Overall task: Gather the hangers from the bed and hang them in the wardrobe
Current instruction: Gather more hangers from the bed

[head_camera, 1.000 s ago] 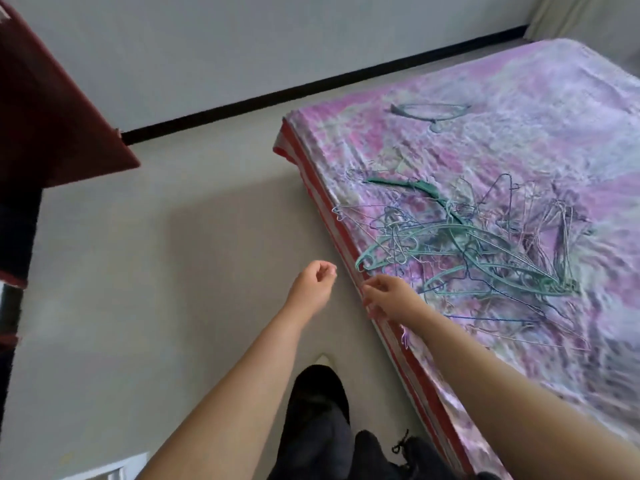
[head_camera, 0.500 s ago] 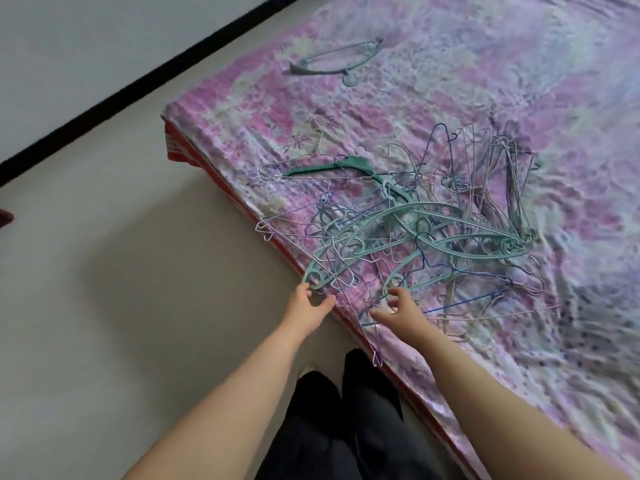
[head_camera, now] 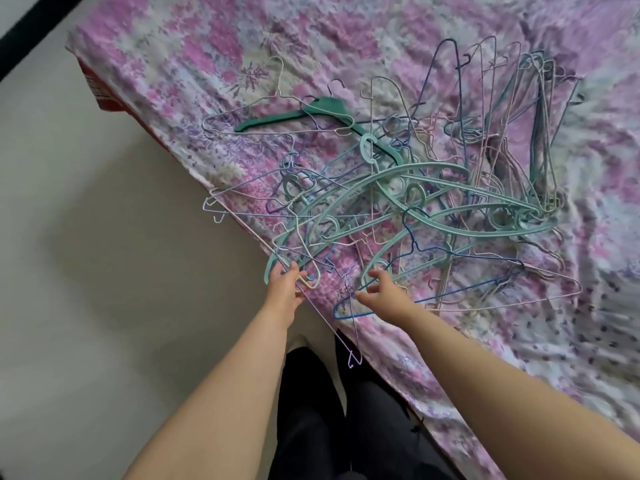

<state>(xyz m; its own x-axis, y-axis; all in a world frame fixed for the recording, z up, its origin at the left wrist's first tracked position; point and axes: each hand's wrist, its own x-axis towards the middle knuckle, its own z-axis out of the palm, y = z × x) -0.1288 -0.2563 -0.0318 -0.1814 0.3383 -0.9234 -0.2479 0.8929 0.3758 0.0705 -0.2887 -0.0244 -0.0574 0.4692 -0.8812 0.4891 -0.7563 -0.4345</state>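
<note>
A tangled pile of hangers (head_camera: 398, 202), pale teal plastic ones and several thin wire ones, lies on the bed (head_camera: 207, 57) near its left edge. A dark green hanger (head_camera: 294, 116) lies at the pile's far side. My left hand (head_camera: 285, 287) grips the near end of a pale teal hanger (head_camera: 273, 261) at the bed's edge, where wire hangers cross it. My right hand (head_camera: 381, 289) reaches in with its fingers spread, touching a teal hook loop and a blue wire hanger (head_camera: 450, 296). A lilac wire hanger (head_camera: 349, 341) dangles over the edge between my hands. The wardrobe is out of view.
The bed has a rumpled pink and purple floral sheet. Pale floor (head_camera: 104, 237) lies to the left of it, with a dark skirting strip (head_camera: 20, 29) at the top left. My dark-trousered legs (head_camera: 311, 410) stand against the bed's side.
The view has swung down and closer to the pile, and the wardrobe has left the frame. Both hands moved forward from the bed's edge into the hangers; the left one took hold of a teal hanger's end.
</note>
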